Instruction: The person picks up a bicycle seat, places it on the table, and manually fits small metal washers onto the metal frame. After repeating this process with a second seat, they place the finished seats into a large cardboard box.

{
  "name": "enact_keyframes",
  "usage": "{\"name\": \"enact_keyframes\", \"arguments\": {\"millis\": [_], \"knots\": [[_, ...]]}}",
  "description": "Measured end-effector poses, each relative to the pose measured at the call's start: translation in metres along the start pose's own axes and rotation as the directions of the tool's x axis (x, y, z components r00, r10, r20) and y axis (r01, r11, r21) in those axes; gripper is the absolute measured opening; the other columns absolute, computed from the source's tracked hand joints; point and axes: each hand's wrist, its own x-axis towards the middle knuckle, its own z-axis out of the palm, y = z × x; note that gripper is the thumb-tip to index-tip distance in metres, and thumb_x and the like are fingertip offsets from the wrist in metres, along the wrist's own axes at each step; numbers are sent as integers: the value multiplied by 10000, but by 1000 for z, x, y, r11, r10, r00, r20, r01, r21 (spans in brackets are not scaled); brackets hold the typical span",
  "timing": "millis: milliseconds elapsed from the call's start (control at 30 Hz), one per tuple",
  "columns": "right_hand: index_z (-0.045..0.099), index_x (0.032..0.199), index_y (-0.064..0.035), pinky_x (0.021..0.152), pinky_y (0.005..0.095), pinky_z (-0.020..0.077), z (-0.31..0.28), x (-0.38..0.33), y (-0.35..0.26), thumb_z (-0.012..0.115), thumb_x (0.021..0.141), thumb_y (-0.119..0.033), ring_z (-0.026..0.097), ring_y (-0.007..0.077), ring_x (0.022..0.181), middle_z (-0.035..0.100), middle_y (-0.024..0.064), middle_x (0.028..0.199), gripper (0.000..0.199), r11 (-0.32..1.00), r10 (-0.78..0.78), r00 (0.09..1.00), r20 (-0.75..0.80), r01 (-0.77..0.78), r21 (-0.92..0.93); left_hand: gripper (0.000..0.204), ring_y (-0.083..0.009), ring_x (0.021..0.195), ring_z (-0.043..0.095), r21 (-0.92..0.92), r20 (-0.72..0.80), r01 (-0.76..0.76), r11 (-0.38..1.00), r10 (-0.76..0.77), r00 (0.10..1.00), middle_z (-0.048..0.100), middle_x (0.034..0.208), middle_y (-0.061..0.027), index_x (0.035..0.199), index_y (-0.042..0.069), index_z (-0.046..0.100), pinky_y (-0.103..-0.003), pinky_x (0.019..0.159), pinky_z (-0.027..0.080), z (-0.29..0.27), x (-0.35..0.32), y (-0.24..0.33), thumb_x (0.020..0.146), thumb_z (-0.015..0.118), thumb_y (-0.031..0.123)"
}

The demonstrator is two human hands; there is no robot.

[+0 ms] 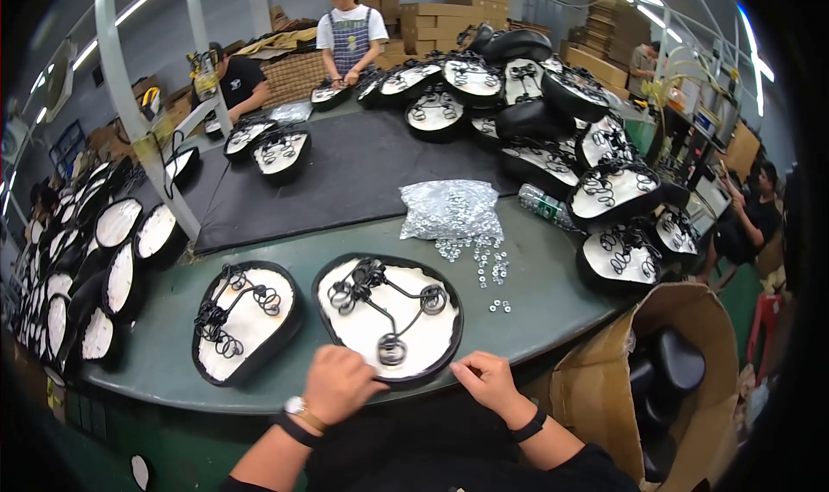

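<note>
An upturned bicycle saddle (420, 332) with a black rim and white underside lies before me on the green table. On it rests a black wire spring frame (390, 309) with coil springs. Curled in at the saddle's near left edge, my left hand (343, 385) is closed, its thumb pointing right. My right hand (493, 383) pinches thumb and finger together by the near right rim. What either hand holds, if anything, is hidden or too small to make out. A second upturned saddle (246, 324), also with a spring frame, sits to the left.
Loose metal nuts (494, 272) lie beside a clear plastic bag (451, 209) of them. A plastic bottle (546, 205) and piled saddles (615, 190) stand right. A cardboard box (596, 384) holds black saddles. A person (352, 34) works across the table. A metal post (138, 116) rises left.
</note>
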Motion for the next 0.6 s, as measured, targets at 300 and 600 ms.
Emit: {"name": "enact_keyframes", "arguments": {"millis": [300,600], "knots": [[38,1616,-20,621,342,613,-14,-34,14,642,1032,-324,742,288,747,695,251,1089,893,532,556,753,352,-648,546,186,-260,817,603,-238,-253,32,971,-94,963,619,841,-44,844,130,646,-396,801,427,17,53,74,817,804,223],[158,1631,-45,688,395,635,-9,30,24,706,981,-222,734,284,932,700,211,1088,869,589,551,777,306,-621,517,273,-357,1067,521,-1,-121,390,921,-387,914,594,1049,-125,1011,80,663,-483,967,403,13,-30,-9,828,785,241]]}}
